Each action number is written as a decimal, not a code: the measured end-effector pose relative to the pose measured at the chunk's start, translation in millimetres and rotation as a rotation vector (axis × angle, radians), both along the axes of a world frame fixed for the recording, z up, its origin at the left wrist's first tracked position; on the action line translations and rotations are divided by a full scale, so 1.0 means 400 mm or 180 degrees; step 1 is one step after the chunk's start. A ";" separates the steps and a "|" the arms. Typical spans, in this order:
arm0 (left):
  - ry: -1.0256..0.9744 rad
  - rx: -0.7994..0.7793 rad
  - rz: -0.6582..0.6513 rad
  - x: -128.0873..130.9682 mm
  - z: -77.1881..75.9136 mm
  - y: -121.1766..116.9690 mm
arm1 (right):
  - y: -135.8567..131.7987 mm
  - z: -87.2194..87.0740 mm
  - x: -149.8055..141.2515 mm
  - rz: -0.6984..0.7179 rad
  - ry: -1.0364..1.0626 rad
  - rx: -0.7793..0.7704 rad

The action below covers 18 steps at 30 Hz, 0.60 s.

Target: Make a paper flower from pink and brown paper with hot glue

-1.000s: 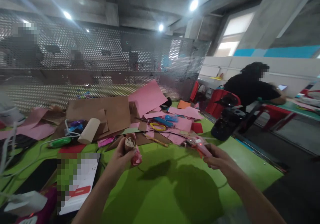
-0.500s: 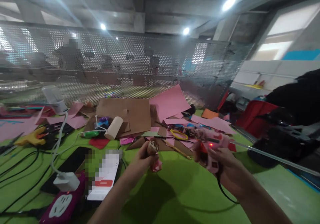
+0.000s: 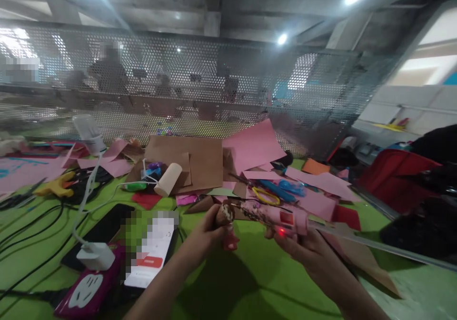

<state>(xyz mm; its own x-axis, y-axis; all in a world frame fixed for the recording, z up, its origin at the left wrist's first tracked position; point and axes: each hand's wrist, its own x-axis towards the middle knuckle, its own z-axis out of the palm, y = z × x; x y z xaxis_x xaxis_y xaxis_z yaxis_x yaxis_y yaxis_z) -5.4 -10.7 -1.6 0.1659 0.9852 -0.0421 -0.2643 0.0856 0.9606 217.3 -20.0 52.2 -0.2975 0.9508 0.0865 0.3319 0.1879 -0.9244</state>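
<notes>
My left hand point(image 3: 204, 234) is closed around a small craft figure point(image 3: 230, 240) with a brown rounded top and a pink lower part. Pale patches mark the brown top. In my right hand point(image 3: 310, 252) is a pink hot glue gun point(image 3: 273, 217), its red light lit. The gun lies level, its nozzle pointing left at the figure's top; whether they touch I cannot tell. A clear glue stick extends from the gun's rear. Both hands are above the green tabletop point(image 3: 214, 291).
Brown cardboard point(image 3: 205, 160), pink paper point(image 3: 253, 144), yellow-handled scissors point(image 3: 266, 196) and a cardboard tube point(image 3: 168, 179) lie behind the hands. Leftward are a lit phone point(image 3: 153, 248), a purple power strip point(image 3: 85, 286) and cables. A perforated metal screen point(image 3: 193, 82) rises behind the table.
The glue gun has moved left and turned level, bringing its nozzle to the figure's top. My left hand still holds the figure. The camera view has turned slightly left.
</notes>
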 end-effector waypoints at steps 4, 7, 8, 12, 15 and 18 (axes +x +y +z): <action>0.0074 0.0058 0.0010 0.006 -0.015 0.002 | 0.005 -0.032 0.025 -0.0016 -0.0150 0.0005; 0.0185 0.0039 0.0043 0.005 -0.012 -0.002 | 0.006 -0.026 0.028 -0.0065 -0.0039 0.0041; 0.0214 0.0040 0.0059 0.004 -0.009 -0.004 | 0.007 -0.020 0.027 -0.0108 0.0045 0.0048; 0.0323 0.0059 0.0059 0.008 -0.002 -0.009 | 0.012 -0.010 0.007 -0.0517 0.0457 0.0115; 0.0779 0.0373 0.0050 0.023 -0.007 -0.014 | 0.019 -0.029 -0.017 -0.0955 0.0684 -0.0088; 0.1625 0.0909 0.0042 0.041 -0.011 -0.028 | 0.021 -0.048 -0.048 -0.1057 0.0745 -0.0333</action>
<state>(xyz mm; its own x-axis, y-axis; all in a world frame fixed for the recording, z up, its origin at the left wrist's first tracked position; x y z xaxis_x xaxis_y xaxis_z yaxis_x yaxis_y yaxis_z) 10.9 -21.9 -5.9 0.1821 0.9712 0.1539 0.2387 -0.1955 0.9512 197.9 -11.6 33.1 0.0428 0.9990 0.0133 0.1374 0.0073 -0.9905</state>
